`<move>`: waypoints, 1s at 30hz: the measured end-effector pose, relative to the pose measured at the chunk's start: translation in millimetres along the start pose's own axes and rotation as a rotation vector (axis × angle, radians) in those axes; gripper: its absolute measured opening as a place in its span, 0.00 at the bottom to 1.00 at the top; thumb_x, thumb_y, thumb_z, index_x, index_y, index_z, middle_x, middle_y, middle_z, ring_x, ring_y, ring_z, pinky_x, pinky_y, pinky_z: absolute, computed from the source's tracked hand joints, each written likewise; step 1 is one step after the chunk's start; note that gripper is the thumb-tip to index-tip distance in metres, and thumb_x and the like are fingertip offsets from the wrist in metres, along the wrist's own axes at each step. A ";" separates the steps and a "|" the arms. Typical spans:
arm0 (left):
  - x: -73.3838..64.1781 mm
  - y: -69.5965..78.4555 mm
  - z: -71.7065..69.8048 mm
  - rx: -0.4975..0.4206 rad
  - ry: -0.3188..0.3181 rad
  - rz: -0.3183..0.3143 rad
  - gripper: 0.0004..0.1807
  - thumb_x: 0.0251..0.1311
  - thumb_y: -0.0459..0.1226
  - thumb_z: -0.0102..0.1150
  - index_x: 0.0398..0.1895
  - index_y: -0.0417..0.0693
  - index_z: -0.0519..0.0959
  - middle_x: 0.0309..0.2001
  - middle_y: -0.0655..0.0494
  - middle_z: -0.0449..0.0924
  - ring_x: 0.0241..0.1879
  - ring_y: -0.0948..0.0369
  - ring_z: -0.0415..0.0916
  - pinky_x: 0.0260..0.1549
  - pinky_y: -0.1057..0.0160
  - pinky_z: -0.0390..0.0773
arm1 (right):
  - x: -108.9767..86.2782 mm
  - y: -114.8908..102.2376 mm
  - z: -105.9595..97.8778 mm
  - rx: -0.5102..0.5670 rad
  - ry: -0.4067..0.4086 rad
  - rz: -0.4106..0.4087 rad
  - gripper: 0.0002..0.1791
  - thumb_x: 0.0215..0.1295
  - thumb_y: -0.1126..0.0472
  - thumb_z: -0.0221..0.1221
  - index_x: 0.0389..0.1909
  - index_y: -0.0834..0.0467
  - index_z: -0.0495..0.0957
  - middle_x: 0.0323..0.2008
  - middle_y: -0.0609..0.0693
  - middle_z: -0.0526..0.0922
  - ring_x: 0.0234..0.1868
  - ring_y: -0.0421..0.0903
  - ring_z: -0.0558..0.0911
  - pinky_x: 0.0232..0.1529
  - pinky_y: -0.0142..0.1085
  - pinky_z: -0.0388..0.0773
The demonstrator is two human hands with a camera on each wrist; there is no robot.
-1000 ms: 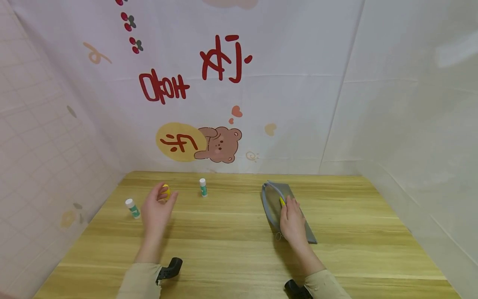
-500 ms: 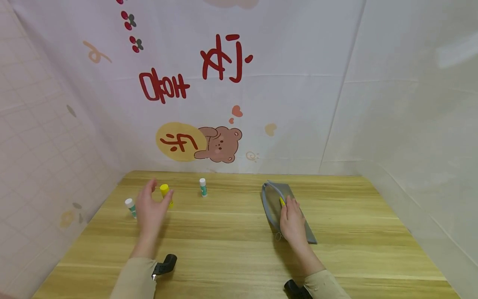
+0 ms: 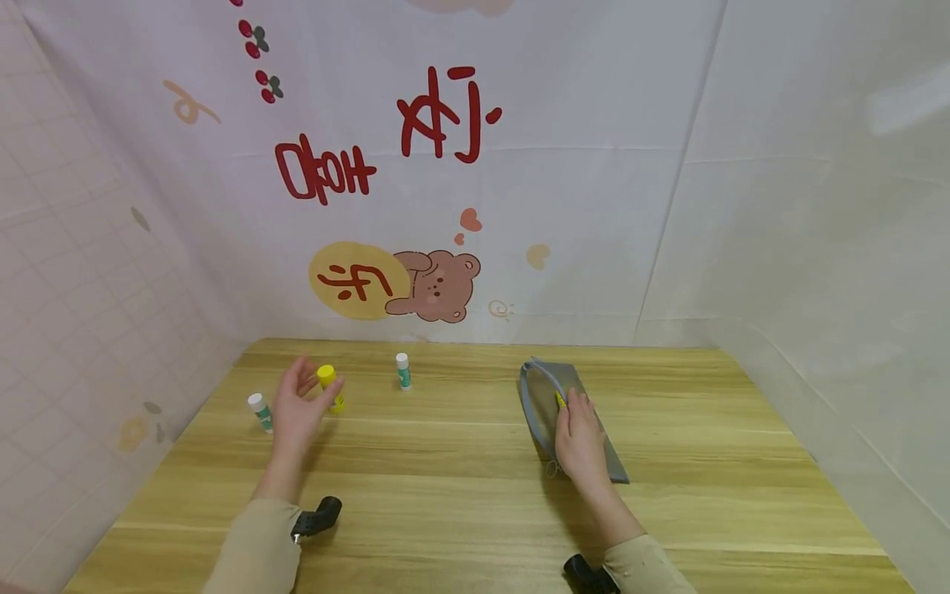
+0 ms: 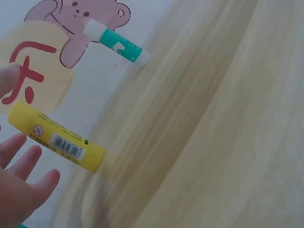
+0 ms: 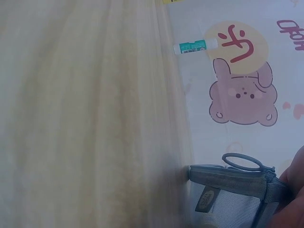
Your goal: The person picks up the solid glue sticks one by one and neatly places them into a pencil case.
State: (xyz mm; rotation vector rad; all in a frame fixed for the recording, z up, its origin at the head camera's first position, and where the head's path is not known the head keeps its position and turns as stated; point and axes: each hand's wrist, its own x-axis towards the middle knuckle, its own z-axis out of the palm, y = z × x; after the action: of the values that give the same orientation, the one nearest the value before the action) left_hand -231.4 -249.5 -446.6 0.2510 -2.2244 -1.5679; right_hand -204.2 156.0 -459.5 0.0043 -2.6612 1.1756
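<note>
A yellow glue stick (image 3: 330,388) stands upright on the table at the left. Beside it is my left hand (image 3: 297,408), its fingers and thumb spread loosely around the stick. In the left wrist view the fingertips lie near the barcode side of the yellow stick, not closed on it. My right hand (image 3: 581,437) grips a grey mesh zipper pouch (image 3: 545,412) by its right side. The pouch's mouth gapes open to the left, and a bit of something yellow (image 3: 561,400) shows by the fingers. A zipper pull ring (image 5: 242,162) shows in the right wrist view.
A white-capped green glue stick (image 3: 404,372) stands farther back, between the hands. Another white-and-green glue stick (image 3: 261,412) stands just left of my left hand. A printed cloth wall (image 3: 579,206) closes off the table's (image 3: 445,511) back edge, with more cloth at both sides.
My left hand has shifted left and its fingers have spread, so the yellow glue stick, mostly covered before, now shows standing on the table. The right hand and pouch have stayed in place.
</note>
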 end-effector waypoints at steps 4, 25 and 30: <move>1.9 -4.3 -1.1 -0.010 -0.052 -0.029 0.46 0.62 0.43 0.68 0.77 0.41 0.53 0.70 0.36 0.61 0.66 0.41 0.64 0.64 0.45 0.67 | -0.6 0.0 -0.3 0.007 -0.004 0.000 0.26 0.79 0.63 0.38 0.71 0.75 0.55 0.70 0.75 0.55 0.72 0.73 0.48 0.58 0.80 0.42; 3.4 -15.7 -3.9 0.006 -0.146 -0.090 0.38 0.69 0.38 0.59 0.77 0.39 0.53 0.69 0.33 0.62 0.64 0.42 0.66 0.64 0.51 0.69 | 0.7 1.8 1.3 0.007 0.002 0.001 0.26 0.78 0.64 0.39 0.70 0.75 0.56 0.70 0.75 0.55 0.72 0.73 0.49 0.58 0.80 0.43; 3.9 -17.4 -2.3 -0.006 -0.122 -0.067 0.33 0.70 0.34 0.57 0.74 0.34 0.57 0.67 0.33 0.65 0.63 0.42 0.67 0.65 0.49 0.66 | 0.2 1.9 1.1 0.009 0.005 0.007 0.26 0.78 0.64 0.39 0.70 0.75 0.57 0.70 0.75 0.56 0.72 0.73 0.49 0.58 0.80 0.44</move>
State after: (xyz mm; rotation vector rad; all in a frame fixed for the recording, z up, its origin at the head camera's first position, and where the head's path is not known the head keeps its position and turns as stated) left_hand -235.4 -259.1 -461.2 0.2367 -2.3253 -1.6659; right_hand -204.8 156.5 -461.6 -0.0063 -2.6531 1.1883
